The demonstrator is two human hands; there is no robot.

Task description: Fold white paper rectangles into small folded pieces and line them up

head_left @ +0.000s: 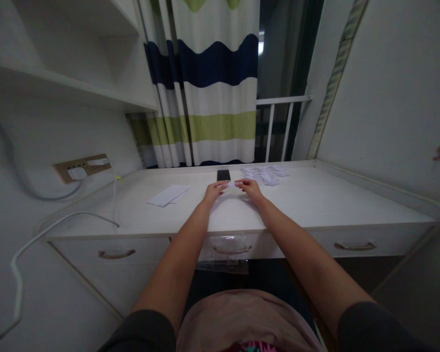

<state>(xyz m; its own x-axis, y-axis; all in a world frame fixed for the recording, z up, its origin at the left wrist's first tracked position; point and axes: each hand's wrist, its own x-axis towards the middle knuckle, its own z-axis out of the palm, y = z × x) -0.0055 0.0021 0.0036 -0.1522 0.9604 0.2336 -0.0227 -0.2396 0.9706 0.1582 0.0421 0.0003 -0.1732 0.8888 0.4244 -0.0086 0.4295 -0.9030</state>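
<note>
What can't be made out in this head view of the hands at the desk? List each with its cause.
Head view throughout.
The white slip in the left hand and right hand: too small, fingers cover its ends.
The pile of white pieces: too small, blurred to count.
The phone: dark, detail too small.
The white cable: cut off by left edge.

A: Fig. 1: is any lettering legible on the surface?
B: None. The paper sheets show blank white faces, and the phone has a dark screen.
A: And the held slip, the slip pile, the wall plate?
B: All too small and blurred to show any print, number or brand.
</note>
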